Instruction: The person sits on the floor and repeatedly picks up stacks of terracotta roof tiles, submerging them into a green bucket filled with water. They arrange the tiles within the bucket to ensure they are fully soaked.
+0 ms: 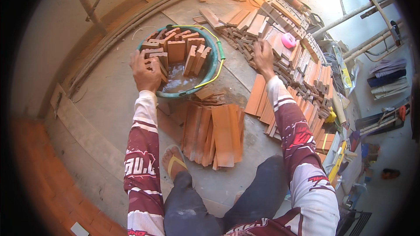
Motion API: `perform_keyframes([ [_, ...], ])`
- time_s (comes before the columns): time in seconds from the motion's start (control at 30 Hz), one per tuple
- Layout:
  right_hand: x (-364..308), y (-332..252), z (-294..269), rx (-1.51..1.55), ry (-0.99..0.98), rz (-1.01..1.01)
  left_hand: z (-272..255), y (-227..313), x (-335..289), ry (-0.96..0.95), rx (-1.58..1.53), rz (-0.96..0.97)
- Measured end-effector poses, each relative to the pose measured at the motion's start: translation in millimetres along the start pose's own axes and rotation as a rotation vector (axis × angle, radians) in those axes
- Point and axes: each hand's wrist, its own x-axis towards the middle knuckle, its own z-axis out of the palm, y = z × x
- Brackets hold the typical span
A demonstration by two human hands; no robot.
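Terracotta tiles (176, 51) stood roughly upright in the green bucket (214, 56), right of and just beyond the left grip (146, 72), the nearer hand; its fingers curled at the rim, whether clamped on tile unclear. The right grip (264, 56), closure also unclear, was near piled tiles (323, 78) on the floor (100, 105).

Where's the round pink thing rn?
In the head view, right of centre toward the top: the round pink thing lies on the pile of tiles, just right of the right hand.
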Motion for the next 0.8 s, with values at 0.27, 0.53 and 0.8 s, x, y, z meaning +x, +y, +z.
perform_keyframes([
  [0.27, -94, 133, -37, -0.754, -0.460, 0.421, 4, 7, -1, 0.000, -0.056, -0.030],
  [0.53, -95, 117, -2, -0.940, -0.372, 0.666, 9, 1, -2, -0.014, 0.039, 0.032],
  [0.8, -94, 111, 27, -0.925, -0.282, 0.746, 1, 5, 0, -0.017, -0.016, -0.015],
])
